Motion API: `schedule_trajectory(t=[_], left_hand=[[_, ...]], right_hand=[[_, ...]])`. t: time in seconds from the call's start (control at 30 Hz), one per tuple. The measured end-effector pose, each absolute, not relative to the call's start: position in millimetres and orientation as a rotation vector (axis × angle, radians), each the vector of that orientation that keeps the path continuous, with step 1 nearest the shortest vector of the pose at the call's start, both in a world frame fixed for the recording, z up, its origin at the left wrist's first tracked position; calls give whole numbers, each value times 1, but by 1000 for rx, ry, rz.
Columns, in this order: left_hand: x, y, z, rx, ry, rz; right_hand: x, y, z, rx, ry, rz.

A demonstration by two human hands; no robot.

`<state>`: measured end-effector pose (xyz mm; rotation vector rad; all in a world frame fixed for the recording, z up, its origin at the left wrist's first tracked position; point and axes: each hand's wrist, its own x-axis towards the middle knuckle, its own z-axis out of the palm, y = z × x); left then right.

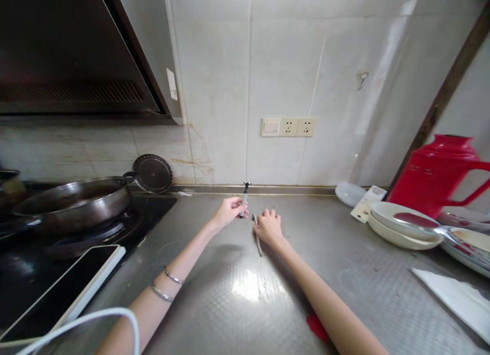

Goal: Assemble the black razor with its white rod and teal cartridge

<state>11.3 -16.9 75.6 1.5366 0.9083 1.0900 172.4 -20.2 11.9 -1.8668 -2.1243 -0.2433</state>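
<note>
My left hand [230,212] pinches a slim tool with a grey-and-black handle [244,198], held upright over the metal counter. Its dark head is short and crosswise, like a small razor's; the exact kind is too small to make out. Just to the right, my right hand [269,226] rests low at the counter with curled fingers. Along its thumb side runs a thin beige stick [259,245] with a dark upper end, gripped at the thumb. The undersides of the right fingers are hidden.
Leftward are a stove with a steel pan [76,199], a phone [65,293] and a white cable [115,310]. On the right stand stacked dishes [386,232], a red thermos jug [432,176] and white paper [455,296]. A red scrap [317,327] lies by my right forearm.
</note>
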Motion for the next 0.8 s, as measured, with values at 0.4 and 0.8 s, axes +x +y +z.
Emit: schedule_trajectory(t=[0.4,0.8], left_hand=[[12,-18,74,1553,922,1080],[11,-19,78,1572,939,1082]], right_hand=[[165,-25,7,-1895,-2067,-294],[191,-18,65,-1846,-1801,-150]])
